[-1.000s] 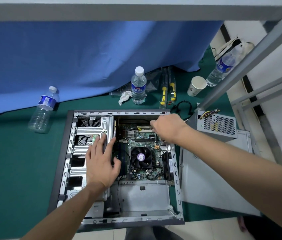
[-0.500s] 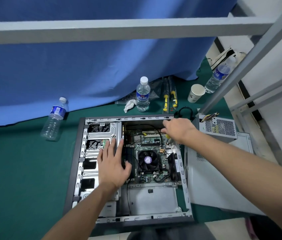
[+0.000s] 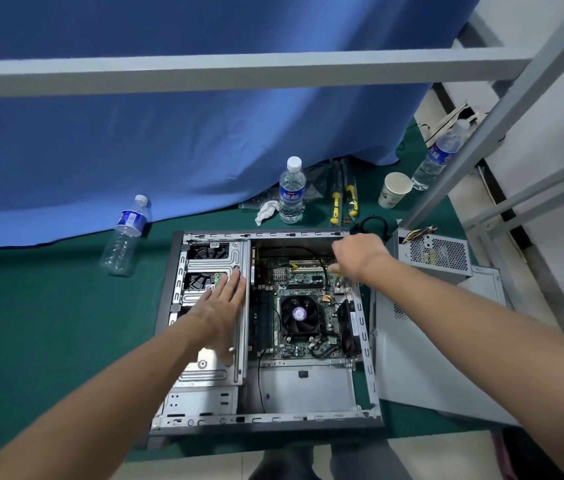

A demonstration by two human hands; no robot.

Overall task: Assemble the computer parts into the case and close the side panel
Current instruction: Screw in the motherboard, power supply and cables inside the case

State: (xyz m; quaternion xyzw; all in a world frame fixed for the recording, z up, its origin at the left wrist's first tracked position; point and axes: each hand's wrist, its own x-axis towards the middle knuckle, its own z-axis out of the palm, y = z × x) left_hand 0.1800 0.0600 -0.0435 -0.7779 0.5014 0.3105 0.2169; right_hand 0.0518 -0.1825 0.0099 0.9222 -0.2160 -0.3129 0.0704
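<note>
On the green mat (image 3: 48,323) lay one open computer case (image 3: 370,386) on its side, motherboard (image 3: 308,289) facing up with one black CPU fan (image 3: 299,315) at its middle. The left hand (image 3: 220,306) was flat on the silver drive cage (image 3: 211,375) at the case's left, fingers straight and held close together, thumb out to the side, gripping nothing. The right hand (image 3: 358,256) reached over the far right corner of the case, above the board's upper edge; its fingers curled downward, and whether they pinched anything could not be told, though a bit of yellow showed just under the hand. One power supply (image 3: 434,252) sat outside the case, just beside its far right corner, wires poking from its top. One grey side panel (image 3: 429,358) lay flat to the right of the case, off it, partly under the power supply. Three water bottles counted: one lying on its side (image 3: 124,235) at left, one upright (image 3: 292,192) behind the case, one (image 3: 438,159) tilted at far right by the metal frame (image 3: 239,69). One paper cup (image 3: 394,188) stood between the last two. Two yellow-handled screwdrivers (image 3: 342,195) lay side by side near the upright bottle, and one crumpled white tissue (image 3: 266,211) rested just beside it. One blue cloth (image 3: 169,150) hung behind.
</note>
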